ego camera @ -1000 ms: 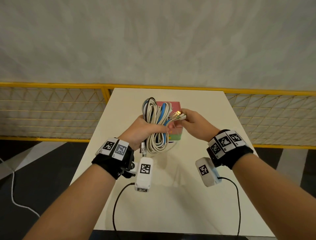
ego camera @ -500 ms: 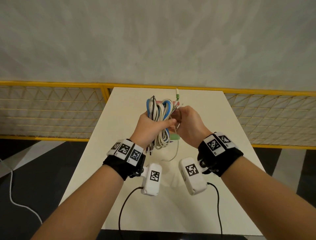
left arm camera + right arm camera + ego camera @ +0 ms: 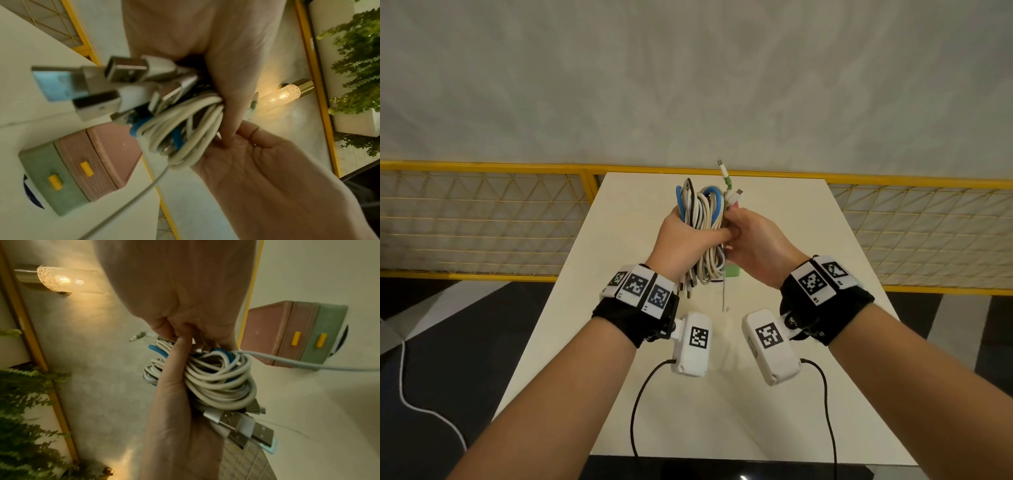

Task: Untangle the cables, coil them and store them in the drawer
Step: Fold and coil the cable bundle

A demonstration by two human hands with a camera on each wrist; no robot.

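Observation:
A bundle of white, blue and dark cables (image 3: 702, 214) is held upright above the white table (image 3: 791, 222). My left hand (image 3: 707, 236) grips it round the middle. Several USB plugs (image 3: 92, 84) stick out of the bundle at the wrist side of that fist. My right hand (image 3: 736, 233) presses against the bundle's right side, fingers curled round cable ends. Two small connectors (image 3: 726, 176) poke up above it. One thin white strand (image 3: 723, 298) hangs down to the table. The pink and green drawer box (image 3: 82, 162) stands closed under the hands, mostly hidden in the head view.
A yellow mesh railing (image 3: 482, 219) runs behind the table on both sides. A lit wall lamp (image 3: 61, 280) and green plants (image 3: 359, 56) show in the wrist views. Black camera leads (image 3: 640, 394) trail over the near table edge.
Both hands rose and came together. The right hand left the plugs it pinched beside the bundle and closed against the bundle; connector ends now point up.

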